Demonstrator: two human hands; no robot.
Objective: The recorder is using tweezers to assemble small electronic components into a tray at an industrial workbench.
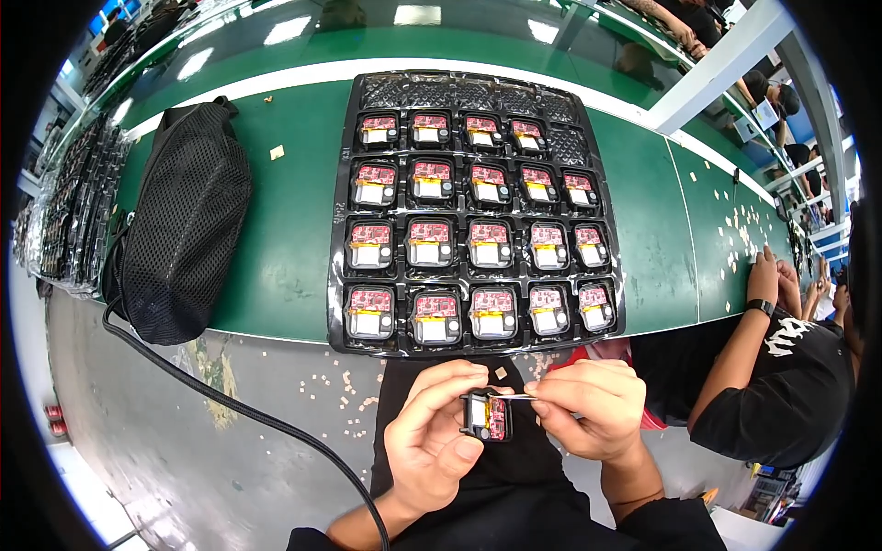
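My left hand holds a small black device housing between thumb and fingers, above my lap. Inside the housing show a red circuit board, a pale square part and a yellow strip. My right hand pinches thin metal tweezers, their tips at the housing's upper edge; the rest of them is hidden in the fingers. Just beyond my hands, a black plastic tray bears rows of similar housings with red boards. Several pockets in its far rows hold no housing.
The tray's near edge overhangs the green bench. At left lie a black mesh bag and stacked trays; a black cable runs toward my left forearm. A co-worker sits at right, near scattered pale chips. A white post rises behind.
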